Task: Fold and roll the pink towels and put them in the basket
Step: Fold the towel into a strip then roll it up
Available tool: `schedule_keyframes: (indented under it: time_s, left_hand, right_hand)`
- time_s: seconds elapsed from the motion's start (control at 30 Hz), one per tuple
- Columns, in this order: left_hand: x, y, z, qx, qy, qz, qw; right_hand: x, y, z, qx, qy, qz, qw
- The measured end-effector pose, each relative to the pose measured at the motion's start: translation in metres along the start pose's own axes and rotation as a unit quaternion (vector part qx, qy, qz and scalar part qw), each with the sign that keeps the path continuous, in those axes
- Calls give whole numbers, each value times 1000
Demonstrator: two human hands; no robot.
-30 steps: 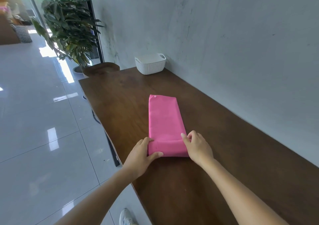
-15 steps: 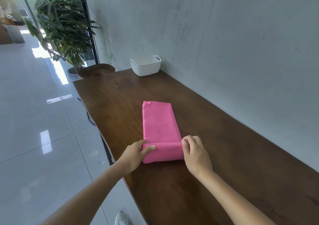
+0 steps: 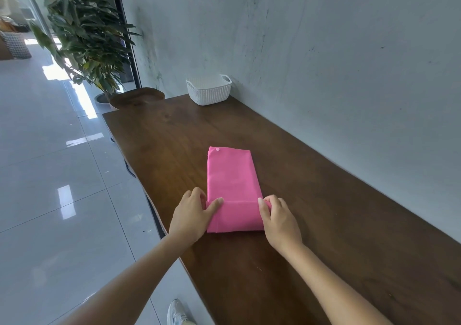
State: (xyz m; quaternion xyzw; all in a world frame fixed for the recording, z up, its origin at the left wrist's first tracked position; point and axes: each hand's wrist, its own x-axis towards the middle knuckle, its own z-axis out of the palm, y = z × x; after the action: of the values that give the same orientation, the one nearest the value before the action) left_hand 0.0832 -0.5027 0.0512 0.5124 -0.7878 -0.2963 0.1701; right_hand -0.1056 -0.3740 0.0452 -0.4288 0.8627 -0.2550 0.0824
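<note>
Wall point(image 3: 324, 62) of grey plaster runs close along the outer side of the right hand point(image 3: 280, 221), meeting the far edge of the table point(image 3: 324, 225). Glossy tiled floor point(image 3: 50, 200) spreads out beyond the left hand point(image 3: 192, 215). The dark wooden table stretches away ahead of both hands. A leafy potted plant point(image 3: 87, 42) stands on the floor well ahead and to the left of the left hand, with a round wooden top point(image 3: 137, 98) just past the table's far end.

The pink towel point(image 3: 232, 177), folded into a long strip, lies flat on the table. Its near end is turned over into a flap between the two hands, and the rest reaches forward from them. The white woven basket point(image 3: 209, 92) sits well ahead of the hands by the wall, with bare wood between it and the towel's far end.

The left hand pinches the flap's left edge, thumb on top. The right hand grips the flap's right edge with curled fingers. A white shoe point(image 3: 177, 312) shows on the floor below the left forearm.
</note>
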Motion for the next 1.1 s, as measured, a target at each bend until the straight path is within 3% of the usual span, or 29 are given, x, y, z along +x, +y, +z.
schedule_keyframes:
  time_s: [0.17, 0.33, 0.47, 0.6, 0.83, 1.1]
  left_hand:
    - [-5, -5, 2, -13, 42, 112, 993]
    - [-3, -13, 7, 0, -13, 182, 983]
    - [4, -17, 9, -2, -31, 165, 986]
    - [10, -18, 8, -7, -49, 151, 987]
    - [13, -19, -9, -44, -138, 113, 983]
    - [7, -18, -21, -112, -222, 66, 966]
  right_hand:
    - [27, -5, -3, 2, -63, 58, 996]
    - [55, -11, -5, -14, -128, 112, 985]
    - [59, -15, -3, -22, -104, 114, 988]
    - [44, -11, -2, 27, -34, 32, 999]
    - [13, 7, 1, 44, -53, -59, 996]
    - [-16, 17, 3, 73, -35, -77, 994]
